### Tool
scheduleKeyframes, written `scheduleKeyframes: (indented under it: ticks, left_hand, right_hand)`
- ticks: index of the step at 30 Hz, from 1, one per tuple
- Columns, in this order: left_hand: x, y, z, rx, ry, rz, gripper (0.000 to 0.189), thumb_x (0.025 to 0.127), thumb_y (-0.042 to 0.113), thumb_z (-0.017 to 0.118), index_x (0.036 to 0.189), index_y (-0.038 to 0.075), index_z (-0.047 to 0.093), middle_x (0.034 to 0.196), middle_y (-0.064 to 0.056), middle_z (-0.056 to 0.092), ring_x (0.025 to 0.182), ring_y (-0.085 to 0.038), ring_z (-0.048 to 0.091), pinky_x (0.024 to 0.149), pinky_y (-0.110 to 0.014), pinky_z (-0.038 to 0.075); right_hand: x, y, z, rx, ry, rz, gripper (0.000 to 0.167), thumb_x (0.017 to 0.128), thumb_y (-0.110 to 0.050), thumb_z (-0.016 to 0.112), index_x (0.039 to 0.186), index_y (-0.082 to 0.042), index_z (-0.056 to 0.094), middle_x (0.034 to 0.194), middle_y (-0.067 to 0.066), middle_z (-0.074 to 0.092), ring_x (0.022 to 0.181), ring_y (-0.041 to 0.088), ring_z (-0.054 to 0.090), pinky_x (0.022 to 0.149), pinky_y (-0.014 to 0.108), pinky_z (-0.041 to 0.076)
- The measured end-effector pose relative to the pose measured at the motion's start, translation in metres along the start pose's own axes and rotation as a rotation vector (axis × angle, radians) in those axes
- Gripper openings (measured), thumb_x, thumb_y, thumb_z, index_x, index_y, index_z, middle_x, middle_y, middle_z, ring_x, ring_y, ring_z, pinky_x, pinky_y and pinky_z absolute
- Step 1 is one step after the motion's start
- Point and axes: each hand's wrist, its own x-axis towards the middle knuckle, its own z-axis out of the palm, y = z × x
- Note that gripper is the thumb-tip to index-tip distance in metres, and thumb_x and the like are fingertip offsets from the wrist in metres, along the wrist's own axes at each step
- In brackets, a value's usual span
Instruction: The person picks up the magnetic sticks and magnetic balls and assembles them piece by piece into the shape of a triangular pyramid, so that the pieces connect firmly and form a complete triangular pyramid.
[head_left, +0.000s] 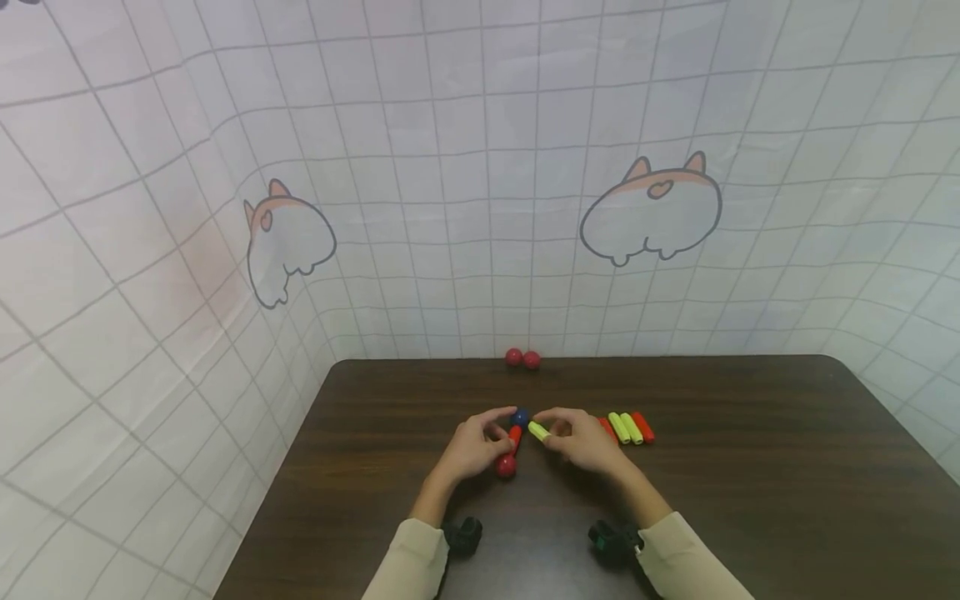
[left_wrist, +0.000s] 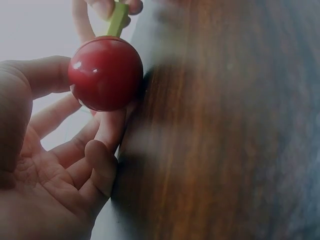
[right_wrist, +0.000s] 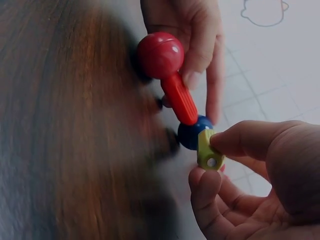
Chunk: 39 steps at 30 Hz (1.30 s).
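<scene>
My left hand (head_left: pixel 469 448) pinches a red rod (right_wrist: pixel 178 100) between thumb and fingers. A glossy red ball (left_wrist: pixel 106 74) sits on the rod's near end, and a blue ball (right_wrist: pixel 188 136) on its far end. In my right hand (head_left: pixel 587 442), thumb and fingertips pinch a yellow-green rod (head_left: pixel 538 431). One end of that rod shows a small round silvery dot in the right wrist view; its other end is right at the blue ball, overlapping it there. The left fingertips reach up beside the blue ball in the head view.
Right of my right hand, several red and yellow-green rods (head_left: pixel 626 428) lie side by side on the dark wooden table (head_left: pixel 750 475). Two red balls (head_left: pixel 522 358) rest at the table's back edge, against a white gridded cloth (head_left: pixel 450 208) that hangs around the back and sides.
</scene>
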Motion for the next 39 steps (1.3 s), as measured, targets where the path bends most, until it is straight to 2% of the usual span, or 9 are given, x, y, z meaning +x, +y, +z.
scheduleKeyframes:
  ticks: [11,17,25,31,39]
  left_hand:
    - [0.001,0.000,0.001,0.016,-0.006,0.009,0.053,0.090,0.016,0.073,0.141,0.022,0.061,0.091,0.001,0.072,0.069,-0.012,0.056,0.060,-0.028,0.043]
    - [0.000,0.001,0.001,0.004,-0.014,0.021,0.055,0.088,0.017,0.076,0.141,0.019,0.060,0.087,0.001,0.072,0.069,-0.011,0.058,0.060,-0.028,0.044]
    - [-0.003,0.005,0.000,-0.014,-0.052,0.014,0.061,0.087,0.016,0.077,0.144,0.017,0.057,0.082,0.000,0.071,0.066,-0.011,0.061,0.059,-0.028,0.046]
    - [-0.003,0.005,0.000,-0.048,-0.045,0.017,0.049,0.090,0.014,0.075,0.136,0.014,0.061,0.082,-0.005,0.072,0.067,-0.016,0.067,0.058,-0.028,0.048]
    - [0.000,0.001,-0.002,-0.055,-0.021,-0.002,0.028,0.094,0.016,0.071,0.121,0.017,0.066,0.082,-0.007,0.073,0.066,-0.016,0.066,0.059,-0.030,0.047]
  right_hand:
    - [0.002,0.002,0.006,0.014,0.034,0.064,0.029,0.092,-0.008,0.072,0.121,-0.007,0.069,0.084,0.005,0.066,0.061,0.016,0.061,0.058,0.032,0.053]
    - [0.001,0.004,0.004,0.009,0.031,0.068,0.030,0.089,-0.007,0.076,0.118,-0.008,0.070,0.087,0.006,0.065,0.064,0.015,0.061,0.058,0.032,0.052]
    - [-0.001,0.002,0.003,-0.021,0.016,0.047,0.026,0.091,-0.007,0.074,0.117,-0.009,0.070,0.087,0.004,0.065,0.065,0.014,0.059,0.058,0.031,0.049]
    - [-0.001,0.005,0.000,-0.034,0.000,0.017,0.024,0.091,-0.006,0.072,0.115,-0.011,0.071,0.088,0.004,0.067,0.070,0.015,0.059,0.059,0.031,0.048]
    - [-0.001,0.005,-0.004,-0.062,-0.026,-0.019,0.024,0.090,-0.002,0.071,0.112,-0.010,0.072,0.091,0.004,0.067,0.077,0.017,0.058,0.066,0.033,0.047]
